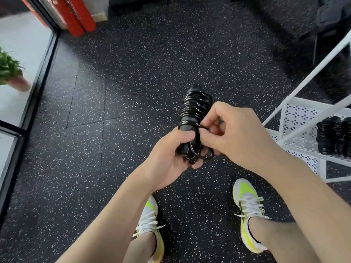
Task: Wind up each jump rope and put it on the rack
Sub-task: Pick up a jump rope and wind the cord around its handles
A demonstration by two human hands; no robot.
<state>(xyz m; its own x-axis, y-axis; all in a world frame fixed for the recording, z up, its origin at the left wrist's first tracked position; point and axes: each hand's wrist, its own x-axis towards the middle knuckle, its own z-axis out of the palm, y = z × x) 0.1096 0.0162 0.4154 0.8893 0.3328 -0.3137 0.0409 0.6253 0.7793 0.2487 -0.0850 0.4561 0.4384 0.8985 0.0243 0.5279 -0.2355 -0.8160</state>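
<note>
Jump rope [195, 111], centre frame: cord coiled around its black handles. My left hand [169, 154] gripped the handle ends; my right hand [233, 133] pinched the loose cord. I judged it light, springy, best held across the coils. White rack [296, 137] at right; speckled floor [133, 76] below.

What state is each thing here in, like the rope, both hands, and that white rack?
Jump rope: mostly coiled around its handles, last loop loose, held over the floor.
Left hand: grips the handles' lower end.
Right hand: pinches the loose loop.
White rack: standing at right, with wound ropes lying on its shelf.
</note>
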